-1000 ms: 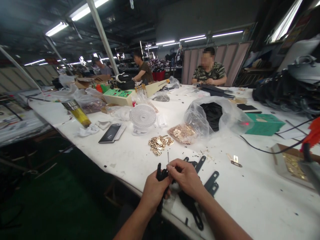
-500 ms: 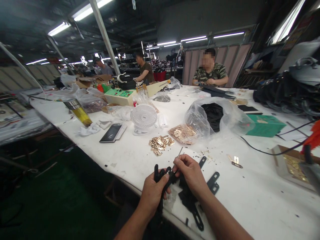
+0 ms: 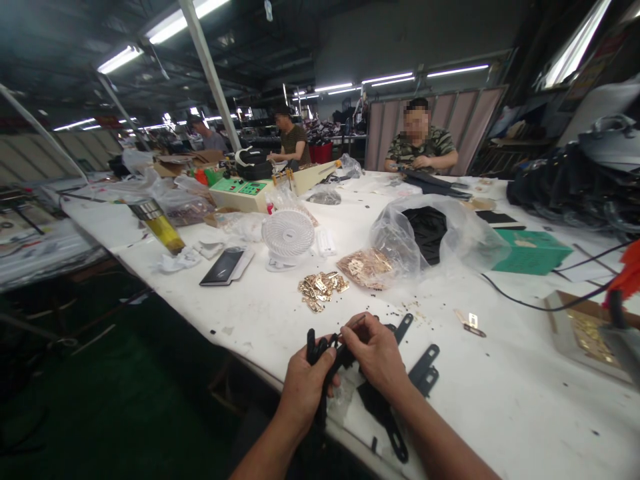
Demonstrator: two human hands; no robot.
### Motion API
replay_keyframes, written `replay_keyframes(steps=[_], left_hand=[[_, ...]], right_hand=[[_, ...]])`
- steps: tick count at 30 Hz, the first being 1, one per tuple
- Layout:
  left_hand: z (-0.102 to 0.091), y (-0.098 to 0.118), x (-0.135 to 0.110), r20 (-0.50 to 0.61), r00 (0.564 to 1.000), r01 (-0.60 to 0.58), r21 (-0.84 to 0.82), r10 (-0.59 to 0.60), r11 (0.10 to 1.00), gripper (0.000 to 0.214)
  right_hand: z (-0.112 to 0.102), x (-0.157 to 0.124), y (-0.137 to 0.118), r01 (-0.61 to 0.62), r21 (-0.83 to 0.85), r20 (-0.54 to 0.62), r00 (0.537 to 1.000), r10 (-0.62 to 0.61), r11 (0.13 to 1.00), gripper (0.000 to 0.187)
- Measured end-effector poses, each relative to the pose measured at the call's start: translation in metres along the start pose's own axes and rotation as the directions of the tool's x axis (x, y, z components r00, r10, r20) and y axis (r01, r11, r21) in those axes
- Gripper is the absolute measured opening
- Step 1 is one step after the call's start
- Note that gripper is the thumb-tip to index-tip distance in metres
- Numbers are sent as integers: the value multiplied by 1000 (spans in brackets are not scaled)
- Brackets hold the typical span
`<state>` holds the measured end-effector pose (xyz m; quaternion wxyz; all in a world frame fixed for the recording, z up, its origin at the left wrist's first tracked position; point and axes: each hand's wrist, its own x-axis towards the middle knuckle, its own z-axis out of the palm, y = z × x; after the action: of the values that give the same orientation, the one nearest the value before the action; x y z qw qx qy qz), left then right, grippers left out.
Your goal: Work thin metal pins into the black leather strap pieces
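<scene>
My left hand [image 3: 306, 383] is closed around a bundle of black straps [image 3: 320, 350] at the near edge of the white table [image 3: 500, 413]. My right hand [image 3: 376, 352] pinches a thin metal pin [image 3: 353, 323] that lies nearly level against the top of the bundle. More black straps [image 3: 423, 367] lie flat on the table just right of my hands and under my right wrist. A small pile of gold metal fittings [image 3: 320, 288] sits a little beyond my hands.
A white desk fan [image 3: 287, 237], a phone [image 3: 225, 265], a clear bag of gold parts [image 3: 367, 267] and a large plastic bag [image 3: 440, 233] stand mid-table. A green box [image 3: 530, 250] and black cable [image 3: 530, 300] lie right. Other people work at the far end.
The thin pin stood upright a second ago; my right hand has tipped it over and lowered it toward the strap bundle. My left hand has kept its hold.
</scene>
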<state>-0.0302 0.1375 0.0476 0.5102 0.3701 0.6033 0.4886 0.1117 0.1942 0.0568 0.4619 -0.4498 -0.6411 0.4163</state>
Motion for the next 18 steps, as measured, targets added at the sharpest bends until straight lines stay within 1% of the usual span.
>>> replay_keyframes(steps=[4,6,10,13,16,18], left_hand=[[0,0,-1,-10,1000,8,-30,-9,1000,46],[-1,0,-1,-15,1000,10,-43,-10,999,48],[-2,-1,-1,-12,1000,22,-63,-23,998,53],[-5,-2,1,7,1000,26,-75,-26,997,53],[-7,-3,2,23,999,28,-84,-26,996,52],[-8,-4,2,24,999,37,-94,-35,995,53]], right_hand=[[0,0,-1,28,-34,18,999,-27,999,12],[0,0,-1,39,-26,19,999,-38,999,10],[1,-1,1,-15,45,7,1000,15,999,12],[2,-2,1,-38,41,1,999,38,998,14],[2,-2,1,-24,44,27,999,23,999,14],[1,0,3,-23,88,65,998,17,996,13]])
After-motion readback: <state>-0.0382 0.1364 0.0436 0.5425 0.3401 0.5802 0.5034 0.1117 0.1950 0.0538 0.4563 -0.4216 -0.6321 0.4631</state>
